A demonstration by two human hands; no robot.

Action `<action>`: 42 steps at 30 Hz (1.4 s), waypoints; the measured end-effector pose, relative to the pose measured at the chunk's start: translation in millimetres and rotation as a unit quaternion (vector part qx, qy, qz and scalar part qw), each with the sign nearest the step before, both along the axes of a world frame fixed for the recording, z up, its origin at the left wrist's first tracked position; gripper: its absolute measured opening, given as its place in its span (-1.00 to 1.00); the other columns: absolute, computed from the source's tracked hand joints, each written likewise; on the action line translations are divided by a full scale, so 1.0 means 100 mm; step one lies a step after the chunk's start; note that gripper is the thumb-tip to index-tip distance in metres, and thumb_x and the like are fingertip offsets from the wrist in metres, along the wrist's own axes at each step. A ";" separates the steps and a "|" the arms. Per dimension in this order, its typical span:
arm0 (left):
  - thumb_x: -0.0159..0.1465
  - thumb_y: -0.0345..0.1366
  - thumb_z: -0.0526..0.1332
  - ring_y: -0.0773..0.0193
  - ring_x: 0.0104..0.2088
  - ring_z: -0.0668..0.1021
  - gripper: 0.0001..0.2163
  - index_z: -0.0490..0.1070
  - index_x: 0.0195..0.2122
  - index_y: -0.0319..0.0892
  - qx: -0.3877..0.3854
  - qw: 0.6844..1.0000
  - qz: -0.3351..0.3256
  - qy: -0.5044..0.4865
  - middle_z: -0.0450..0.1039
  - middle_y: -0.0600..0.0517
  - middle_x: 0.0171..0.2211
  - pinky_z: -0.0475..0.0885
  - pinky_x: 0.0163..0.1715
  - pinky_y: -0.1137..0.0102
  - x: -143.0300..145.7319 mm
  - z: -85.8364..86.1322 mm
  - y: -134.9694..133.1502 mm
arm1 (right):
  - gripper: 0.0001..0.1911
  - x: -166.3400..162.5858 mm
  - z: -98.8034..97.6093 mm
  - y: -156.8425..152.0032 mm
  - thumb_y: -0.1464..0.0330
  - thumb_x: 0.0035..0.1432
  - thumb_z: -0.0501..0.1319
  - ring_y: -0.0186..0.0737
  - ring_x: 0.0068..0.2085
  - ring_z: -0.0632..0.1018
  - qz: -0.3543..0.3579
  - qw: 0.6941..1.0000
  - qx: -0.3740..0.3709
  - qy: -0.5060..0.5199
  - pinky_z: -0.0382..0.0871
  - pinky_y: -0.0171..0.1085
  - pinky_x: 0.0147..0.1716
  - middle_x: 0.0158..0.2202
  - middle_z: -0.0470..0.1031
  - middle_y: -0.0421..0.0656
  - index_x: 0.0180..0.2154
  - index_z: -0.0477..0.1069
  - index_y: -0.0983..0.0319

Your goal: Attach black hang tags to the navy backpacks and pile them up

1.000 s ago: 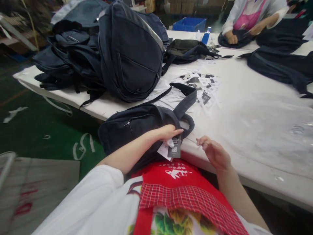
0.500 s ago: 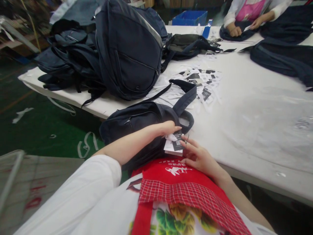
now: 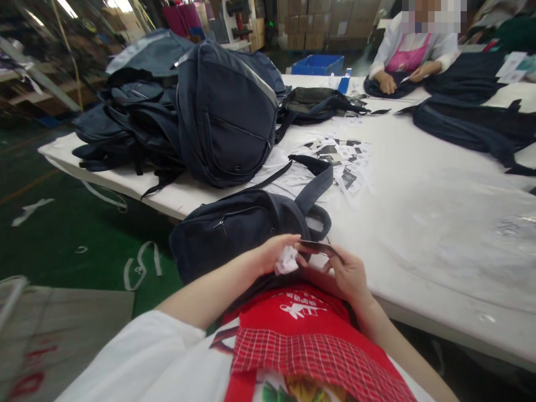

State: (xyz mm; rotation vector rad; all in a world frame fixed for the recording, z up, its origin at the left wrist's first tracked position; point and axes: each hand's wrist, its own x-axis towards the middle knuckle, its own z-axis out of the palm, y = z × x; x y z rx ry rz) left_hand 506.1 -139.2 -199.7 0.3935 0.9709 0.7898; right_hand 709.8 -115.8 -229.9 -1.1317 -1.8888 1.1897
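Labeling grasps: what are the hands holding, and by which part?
Both hands pinch a dark hang tag edge-on: right hand at its right end, left hand at its left, with crumpled white paper in the fingers.

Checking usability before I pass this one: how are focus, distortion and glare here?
Head view: wide-angle bend curves the table edge; left hand, right hand and dark tag are slightly soft; background dim, with bright streaks top left; no strong glare.

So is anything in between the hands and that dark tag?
No, nothing visible. The left hand and the right hand both pinch the dark tag directly, just above the backpack at the table edge.
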 end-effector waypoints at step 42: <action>0.26 -0.22 0.16 0.18 -0.21 0.62 -0.76 0.53 -0.20 -0.25 0.221 0.831 -0.050 0.508 0.60 -0.09 -0.22 0.47 -0.19 0.41 -0.04 -0.23 0.07 | -0.70 0.51 0.30 0.17 0.27 0.29 0.08 -0.09 -0.09 0.59 0.122 0.978 -0.048 -0.159 0.46 -0.15 -0.08 -0.08 0.59 -0.16 -0.02 0.47 0.12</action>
